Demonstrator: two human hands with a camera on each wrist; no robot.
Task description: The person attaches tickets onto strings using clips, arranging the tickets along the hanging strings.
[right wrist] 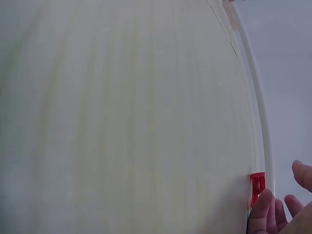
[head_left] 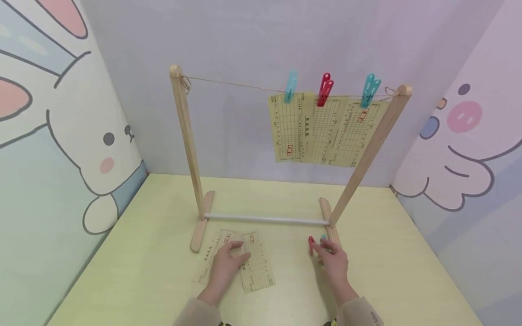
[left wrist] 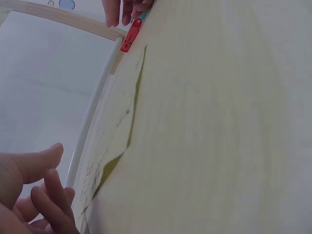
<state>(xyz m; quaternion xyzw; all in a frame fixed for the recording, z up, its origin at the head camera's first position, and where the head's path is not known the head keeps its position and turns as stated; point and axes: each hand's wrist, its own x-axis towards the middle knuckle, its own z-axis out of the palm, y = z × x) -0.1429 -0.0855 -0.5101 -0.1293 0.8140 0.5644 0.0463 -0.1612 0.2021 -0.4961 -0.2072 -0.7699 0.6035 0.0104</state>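
Note:
My left hand point(head_left: 226, 263) hovers low over two printed paper sheets on the table, its thumb and fingers apart with nothing between them. The left sheet point(head_left: 212, 258) lies partly beneath the hand, and the right sheet point(head_left: 258, 267) overlaps its edge. One sheet's edge curls up off the table in the left wrist view. At the right, my right hand point(head_left: 335, 263) reaches over a red clothespin point(head_left: 311, 244) and a blue clothespin point(head_left: 323, 237). Its fingertips are right at the red clothespin point(right wrist: 257, 187), thumb spread away from the fingers in the right wrist view.
Behind the hands stands a wooden frame point(head_left: 188, 140) with a string point(head_left: 236, 84) across its top. Three sheets point(head_left: 322, 131) hang at its right side from blue and red clothespins point(head_left: 325, 90). A white bar point(head_left: 265, 219) joins the feet. Printed walls surround the table.

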